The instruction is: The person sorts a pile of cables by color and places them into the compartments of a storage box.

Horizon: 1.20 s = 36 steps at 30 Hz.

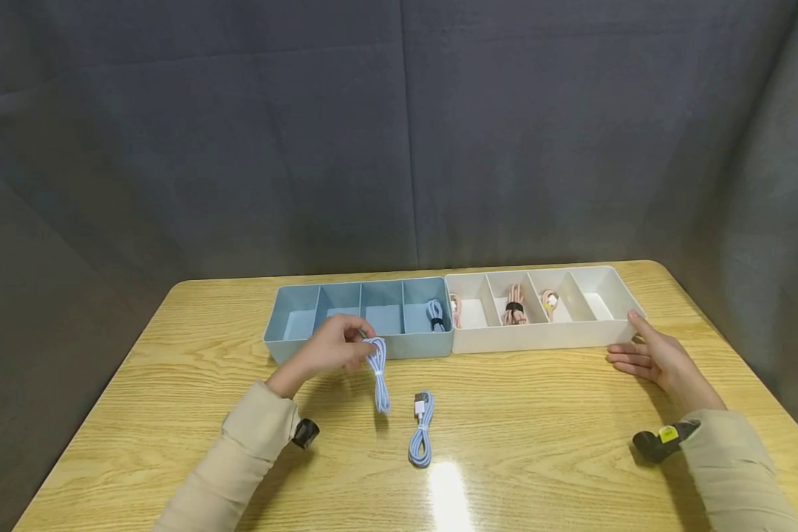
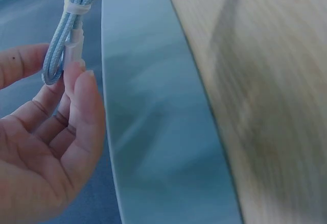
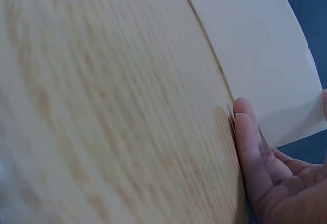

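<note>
My left hand (image 1: 338,343) pinches one end of a light-blue braided charging cable (image 1: 379,377), coiled and tied, which hangs in front of the blue divided box (image 1: 359,347). In the left wrist view, thumb and fingers meet at the white plug end of that cable (image 2: 76,25). A second blue coiled cable (image 1: 422,432) lies on the table to the right of it. At the far right, my right hand (image 1: 658,362) rests at the front corner of the white divided box (image 1: 545,338), thumb at its rim and straight fingers (image 3: 248,137) low along the front wall.
The two boxes stand end to end near the back edge of the wooden table (image 1: 539,436). A blue cable (image 1: 435,314) sits in the blue box's right compartment. Pink cables (image 1: 515,307) lie in three compartments of the white box. A dark curtain (image 1: 399,148) hangs behind.
</note>
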Available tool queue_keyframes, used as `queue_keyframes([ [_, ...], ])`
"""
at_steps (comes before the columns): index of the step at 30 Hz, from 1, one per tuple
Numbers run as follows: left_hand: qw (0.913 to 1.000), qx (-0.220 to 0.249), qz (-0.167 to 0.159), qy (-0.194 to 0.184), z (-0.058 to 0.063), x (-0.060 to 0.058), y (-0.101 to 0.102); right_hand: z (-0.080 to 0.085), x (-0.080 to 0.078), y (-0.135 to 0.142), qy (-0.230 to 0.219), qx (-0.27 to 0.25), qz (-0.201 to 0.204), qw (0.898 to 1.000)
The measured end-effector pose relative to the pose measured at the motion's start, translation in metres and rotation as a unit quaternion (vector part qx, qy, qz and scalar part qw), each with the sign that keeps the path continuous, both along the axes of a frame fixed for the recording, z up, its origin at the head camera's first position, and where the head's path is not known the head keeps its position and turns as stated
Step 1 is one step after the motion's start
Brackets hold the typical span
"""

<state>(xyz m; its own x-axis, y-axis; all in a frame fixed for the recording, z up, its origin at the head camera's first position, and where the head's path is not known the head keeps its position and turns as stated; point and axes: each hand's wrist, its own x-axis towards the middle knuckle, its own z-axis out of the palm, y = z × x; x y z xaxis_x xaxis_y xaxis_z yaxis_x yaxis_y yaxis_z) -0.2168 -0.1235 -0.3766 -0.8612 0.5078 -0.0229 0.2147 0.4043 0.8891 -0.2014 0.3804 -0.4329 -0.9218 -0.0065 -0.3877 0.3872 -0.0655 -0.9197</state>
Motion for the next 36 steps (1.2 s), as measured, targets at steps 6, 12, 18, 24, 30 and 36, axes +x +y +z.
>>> queue_keyframes([
  [6, 0.9997, -0.011, 0.014, 0.015, 0.008, -0.009, 0.000, -0.002, -0.003, -0.001, -0.006, -0.022, -0.014, 1.000],
  [12, 0.9993, -0.002, 0.037, -0.005, 0.012, -0.016, 0.002, -0.002, -0.003, 0.000, -0.006, -0.023, -0.016, 1.000],
  [18, 0.9974, 0.002, 0.066, -0.030, 0.013, -0.027, 0.005, -0.002, -0.003, 0.001, -0.005, -0.035, -0.013, 0.999],
  [24, 0.9954, 0.002, 0.085, -0.044, 0.019, -0.036, 0.007, -0.002, -0.003, 0.002, -0.004, -0.036, -0.012, 0.999],
  [30, 0.9942, -0.005, 0.101, -0.034, 0.025, -0.045, 0.007, -0.002, -0.003, 0.001, -0.004, -0.018, -0.012, 1.000],
  [36, 0.9918, -0.004, 0.126, -0.020, 0.026, -0.060, 0.004, -0.003, -0.002, 0.001, -0.004, -0.028, -0.013, 1.000],
])
